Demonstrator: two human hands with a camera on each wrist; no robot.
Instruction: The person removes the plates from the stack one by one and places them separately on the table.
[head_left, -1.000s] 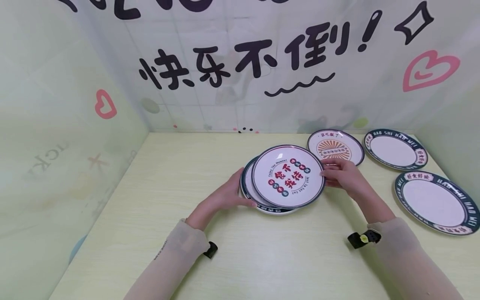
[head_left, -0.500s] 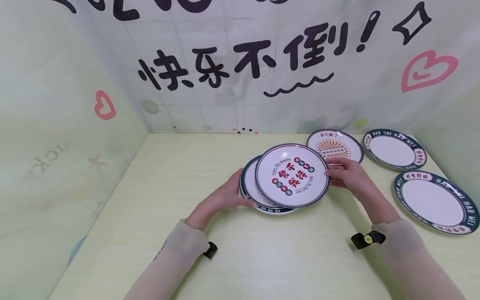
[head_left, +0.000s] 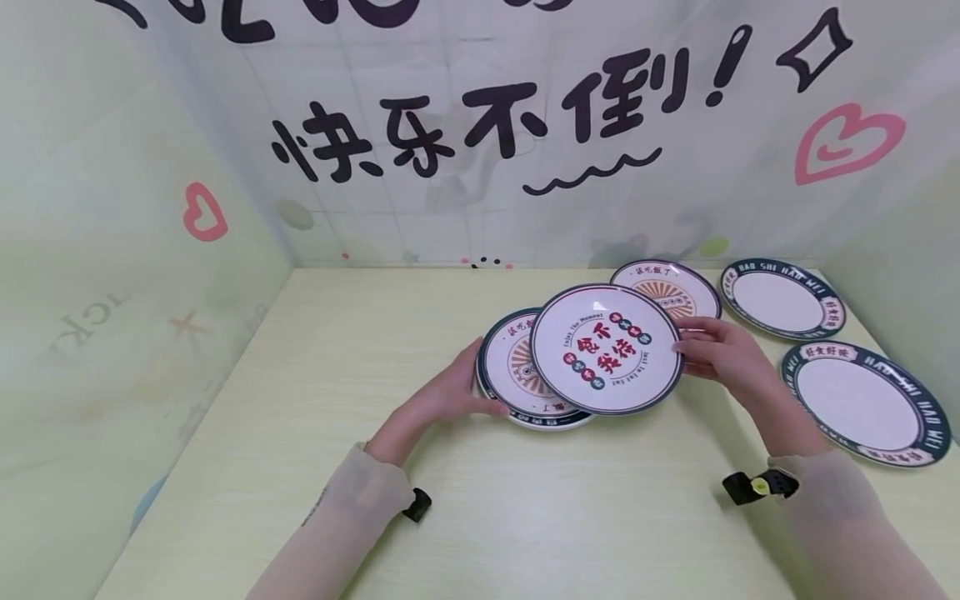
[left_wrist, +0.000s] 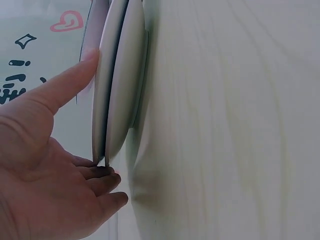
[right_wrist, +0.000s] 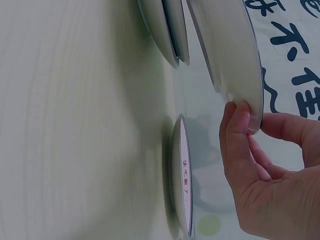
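Note:
In the head view, my right hand (head_left: pixel 723 354) pinches the rim of a white plate (head_left: pixel 592 387) with red lettering, thumb on top and fingers underneath. The right wrist view shows this plate (right_wrist: pixel 232 55) tilted and raised above the stack. Part of a sunburst plate (head_left: pixel 502 367) shows beneath it, lying on a dark-rimmed plate (head_left: pixel 551 422). My left hand (head_left: pixel 453 387) holds these two stacked plates by their left edge. In the left wrist view, the thumb rests against the upper plate (left_wrist: pixel 103 100) and the fingers touch the rims of both.
Behind the right hand lies another sunburst plate (head_left: pixel 671 279), partly covered by the lifted one. Two oval plates with dark green rims, one at the back (head_left: pixel 780 300) and one nearer (head_left: pixel 855 404), lie at the right. Printed walls enclose the pale wooden table (head_left: pixel 360 333).
My right hand has moved the lettered plate to the right, uncovering more of the sunburst plate below. The left hand stays on the stack. The head view shifts slightly.

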